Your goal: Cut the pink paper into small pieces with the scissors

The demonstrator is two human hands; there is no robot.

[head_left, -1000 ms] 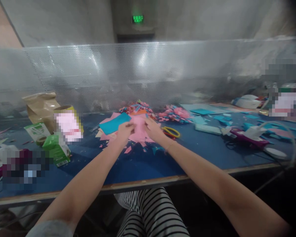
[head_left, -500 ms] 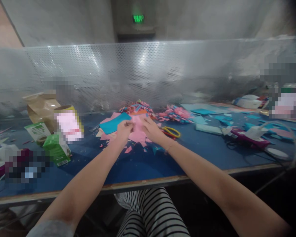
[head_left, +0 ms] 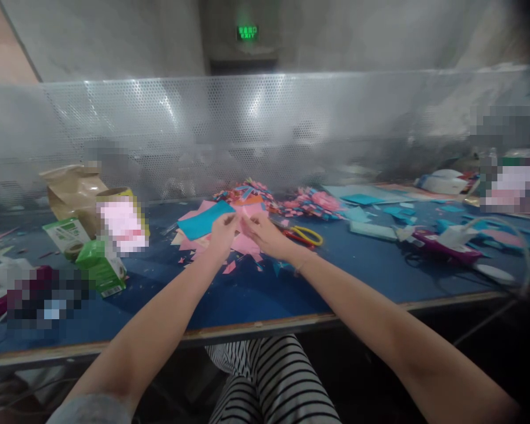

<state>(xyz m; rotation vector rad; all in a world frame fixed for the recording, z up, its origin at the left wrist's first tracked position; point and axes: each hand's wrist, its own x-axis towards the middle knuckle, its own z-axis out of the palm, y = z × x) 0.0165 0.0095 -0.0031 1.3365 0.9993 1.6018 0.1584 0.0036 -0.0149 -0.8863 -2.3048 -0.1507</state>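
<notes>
Over a stack of coloured paper, my left hand (head_left: 223,229) and my right hand (head_left: 263,232) meet with fingertips pinched close together. A small piece of pink paper (head_left: 244,215) is between them, blending with the pink sheets (head_left: 248,245) below, so its outline is hard to make out. Beside my left fingers lies a blue sheet (head_left: 205,221) on top of the stack. Scissors with yellow and red handles (head_left: 310,237) rest just right of my right hand. Small pink offcuts (head_left: 229,268) are scattered in front.
Heaps of paper cuttings (head_left: 312,204) lie behind my hands. To the left stand a brown paper bag (head_left: 77,191) and a green box (head_left: 100,268). At right are a pale oblong box (head_left: 373,231), a purple tool (head_left: 448,246) with a cable, and blue paper sheets (head_left: 364,199).
My right hand has drawn in and its fingers have curled from lying spread over the pink paper to a pinch near the left fingertips. My left hand stays almost in place.
</notes>
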